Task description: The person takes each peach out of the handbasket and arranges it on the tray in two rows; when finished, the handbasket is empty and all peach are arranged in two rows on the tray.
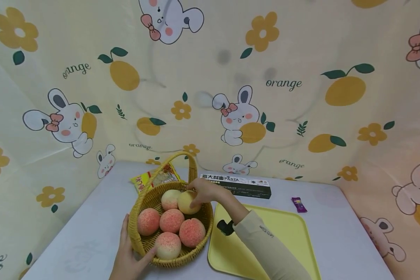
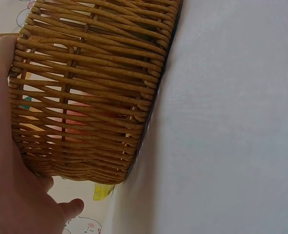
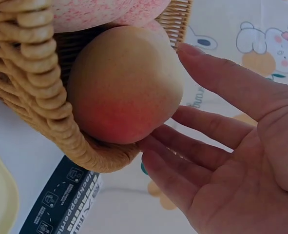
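Note:
A wicker basket [image 1: 192, 256] with a tall arched handle stands on the table with several pink and cream peaches [image 1: 172, 221] inside. My left hand [image 1: 128, 254] holds the basket's near left side, thumb by the rim and fingers along the outer wall. In the left wrist view, that hand [image 2: 9, 165] lies against the woven side [image 2: 85, 92]. At the far right of the basket, my right hand [image 1: 208, 191] pinches a yellowish peach [image 1: 187, 203]. The right wrist view shows this peach [image 3: 126, 85] with a red blush near the rim, fingertips and thumb at its edge.
A yellow tray [image 1: 266, 233] lies right of the basket, under the right forearm. Behind are a dark pasta box [image 1: 252, 190] and a yellow snack packet [image 1: 164, 175]. A small purple packet [image 1: 299, 205] lies far right. A patterned cloth [image 1: 203, 128] hangs behind the table.

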The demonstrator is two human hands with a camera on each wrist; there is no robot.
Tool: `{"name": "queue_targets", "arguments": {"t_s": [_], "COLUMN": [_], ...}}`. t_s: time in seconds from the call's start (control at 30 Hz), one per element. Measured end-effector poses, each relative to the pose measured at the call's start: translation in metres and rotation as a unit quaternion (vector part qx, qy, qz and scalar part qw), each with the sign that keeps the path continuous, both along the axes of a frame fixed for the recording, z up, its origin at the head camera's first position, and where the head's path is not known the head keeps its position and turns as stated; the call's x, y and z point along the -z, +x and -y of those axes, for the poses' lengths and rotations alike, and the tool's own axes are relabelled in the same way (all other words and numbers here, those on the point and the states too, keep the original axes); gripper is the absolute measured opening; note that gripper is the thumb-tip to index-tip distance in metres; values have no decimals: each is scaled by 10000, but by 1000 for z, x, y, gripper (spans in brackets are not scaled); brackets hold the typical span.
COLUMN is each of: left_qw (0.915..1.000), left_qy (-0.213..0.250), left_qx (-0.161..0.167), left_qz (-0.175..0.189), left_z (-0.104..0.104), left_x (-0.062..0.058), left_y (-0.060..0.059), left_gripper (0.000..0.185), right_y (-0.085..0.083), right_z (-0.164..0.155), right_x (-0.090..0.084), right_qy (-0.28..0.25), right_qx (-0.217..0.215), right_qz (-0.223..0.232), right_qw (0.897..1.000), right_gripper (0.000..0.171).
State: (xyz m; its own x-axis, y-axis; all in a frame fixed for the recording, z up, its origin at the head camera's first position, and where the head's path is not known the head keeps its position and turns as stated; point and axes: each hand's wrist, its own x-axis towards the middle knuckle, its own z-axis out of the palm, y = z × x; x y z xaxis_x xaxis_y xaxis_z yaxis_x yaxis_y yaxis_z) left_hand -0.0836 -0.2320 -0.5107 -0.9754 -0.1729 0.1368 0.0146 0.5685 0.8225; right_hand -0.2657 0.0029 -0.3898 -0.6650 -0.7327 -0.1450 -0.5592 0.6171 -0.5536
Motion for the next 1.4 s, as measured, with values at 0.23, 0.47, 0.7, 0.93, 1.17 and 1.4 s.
{"name": "queue_targets", "arguments": {"t_s": [0.23, 0.47, 0.7, 0.93, 1.17, 1.4], "left_qw": [9999, 10000, 10000, 9998, 9997, 9998], "left_qy": [-43, -60, 30, -7, -87, 148], "left_qx": [-19, 7, 10, 75, -11, -94], "left_qz": [93, -13, 2, -201, -212, 1], "left_z": [0, 1, 0, -2, -1, -2], "left_x": [-2, 1, 2, 4, 0, 0], "left_y": [-2, -2, -2, -2, -1, -1], "left_gripper": [105, 105, 105, 102, 103, 104], "right_y": [-5, -12, -17, -21, -23, -26], "right_z": [0, -1, 5, 17, 34, 38], "right_x": [4, 14, 17, 20, 24, 18], "right_qy": [-151, -710, -708, -944, -878, -722], "right_qx": [-31, -400, -530, -517, -503, -493], "right_qz": [120, 402, 650, 832, 691, 704], "right_qw": [9998, 9959, 9940, 9907, 9925, 9937], "right_gripper": [60, 60, 60, 64, 62, 61]}}
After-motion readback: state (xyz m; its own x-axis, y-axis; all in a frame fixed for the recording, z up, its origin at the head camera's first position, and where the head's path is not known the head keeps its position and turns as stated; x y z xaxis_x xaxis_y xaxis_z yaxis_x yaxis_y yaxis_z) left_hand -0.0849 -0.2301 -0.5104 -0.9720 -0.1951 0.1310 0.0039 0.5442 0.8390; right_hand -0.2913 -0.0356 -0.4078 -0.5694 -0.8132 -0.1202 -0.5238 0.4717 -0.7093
